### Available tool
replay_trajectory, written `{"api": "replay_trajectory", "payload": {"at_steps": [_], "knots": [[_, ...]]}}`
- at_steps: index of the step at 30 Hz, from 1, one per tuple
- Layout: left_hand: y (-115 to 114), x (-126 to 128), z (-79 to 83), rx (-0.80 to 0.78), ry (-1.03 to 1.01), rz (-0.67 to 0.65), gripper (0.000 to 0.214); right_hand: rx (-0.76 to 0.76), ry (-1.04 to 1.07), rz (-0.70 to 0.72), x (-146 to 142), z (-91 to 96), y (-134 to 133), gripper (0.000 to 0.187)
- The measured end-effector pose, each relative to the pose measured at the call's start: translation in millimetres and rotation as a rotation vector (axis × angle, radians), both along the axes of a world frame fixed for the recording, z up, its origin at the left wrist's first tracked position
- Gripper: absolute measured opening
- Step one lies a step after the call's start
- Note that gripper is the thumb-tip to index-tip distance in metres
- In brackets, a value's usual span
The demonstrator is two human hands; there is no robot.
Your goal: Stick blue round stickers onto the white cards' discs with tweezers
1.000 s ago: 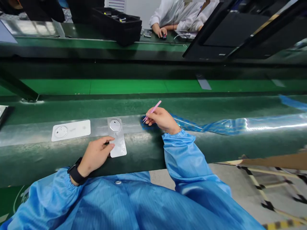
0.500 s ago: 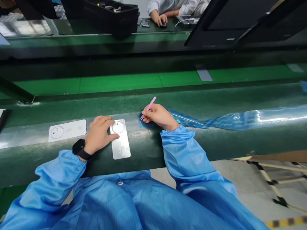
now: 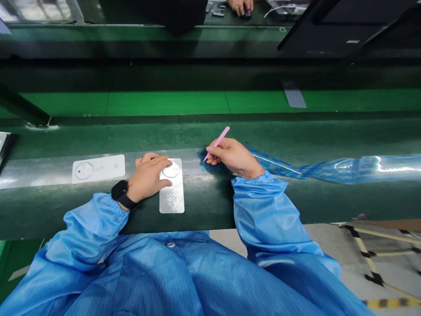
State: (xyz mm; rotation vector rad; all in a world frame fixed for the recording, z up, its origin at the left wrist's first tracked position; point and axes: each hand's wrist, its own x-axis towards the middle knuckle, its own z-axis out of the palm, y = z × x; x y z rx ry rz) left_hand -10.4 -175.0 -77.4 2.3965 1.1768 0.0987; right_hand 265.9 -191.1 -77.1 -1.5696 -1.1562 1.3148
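Observation:
My left hand (image 3: 149, 175), with a black watch on its wrist, rests on a white rounded plate (image 3: 172, 195). Its fingers and thumb bear on the plate's upper left part, next to an outlined round area. Pink tweezers (image 3: 221, 138) are pinched in my right hand (image 3: 235, 156), tips pointing down at small blue pieces on a clear strip. From under that hand a twisted clear film with blue markings (image 3: 342, 170) runs off to the right. A second white plate (image 3: 110, 168) with a similar round area lies left of my left hand.
The green bench (image 3: 204, 206) has a lengthwise clear strip. Behind it, a grey-white plate (image 3: 294, 94) lies on a lower green surface (image 3: 164, 102). Across the way, another person's hand (image 3: 241, 6) is on a mouse. A dark monitor (image 3: 342, 28) leans at upper right.
The view has tilted down and shifted, so the bench things appear farther right and slightly higher. Both hands keep nearly the same places against the plate and the film.

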Motion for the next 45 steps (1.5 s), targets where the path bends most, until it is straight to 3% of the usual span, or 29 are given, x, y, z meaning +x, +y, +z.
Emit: {"api": "replay_trajectory", "payload": {"at_steps": [6, 12, 45], "knots": [[-1.1, 2.8, -1.0, -0.031, -0.020, 0.000, 0.061, 0.082, 0.042, 0.017, -34.1, 11.9, -7.6, 0.032], [-2.8, 2.6, 1.2, -0.017, -0.025, -0.017, 0.058, 0.001, 0.007, 0.042, -72.7, -0.3, 2.9, 0.023], [-6.0, 1.4, 4.9, 0.039, 0.039, -0.083, 0.049, 0.016, -0.202, 0.094, -73.8, -4.5, 1.3, 0.016]]}}
